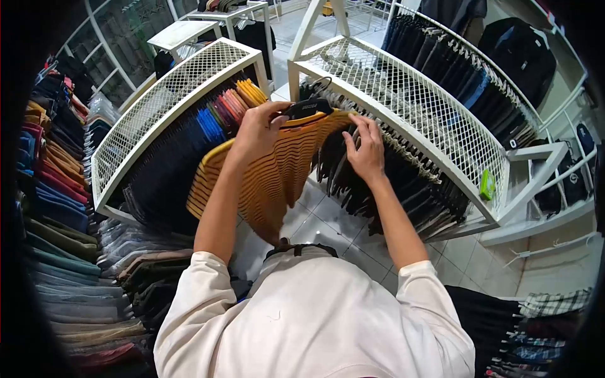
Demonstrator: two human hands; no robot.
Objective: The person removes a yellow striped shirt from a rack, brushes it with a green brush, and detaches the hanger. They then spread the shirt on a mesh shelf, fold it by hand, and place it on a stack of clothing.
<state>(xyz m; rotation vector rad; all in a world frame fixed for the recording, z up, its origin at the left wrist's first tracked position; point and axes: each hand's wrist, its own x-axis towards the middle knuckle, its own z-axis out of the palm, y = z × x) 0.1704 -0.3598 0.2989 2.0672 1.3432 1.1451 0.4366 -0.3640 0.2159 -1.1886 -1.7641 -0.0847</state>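
Note:
A yellow-orange shirt with dark stripes [265, 170] hangs in front of me on a black hanger [309, 109], its hem sagging toward my waist. My left hand [257, 133] is closed on the shirt's left shoulder by the hanger's end. At the opposite shoulder, my right hand [367, 146] touches the cloth with its fingertips; the fingers are stretched out and the thumb stands apart. The hanger's metal hook points up and away, close to the right-hand rack. Part of the left shoulder is hidden behind my left fingers.
White mesh-topped racks stand at the left [170, 94] and right [403, 88], both packed with hanging clothes. A tiled floor [321, 220] shows between them. Folded clothes [75, 283] line the left side. A small green object [487, 185] sits on the right rack's end.

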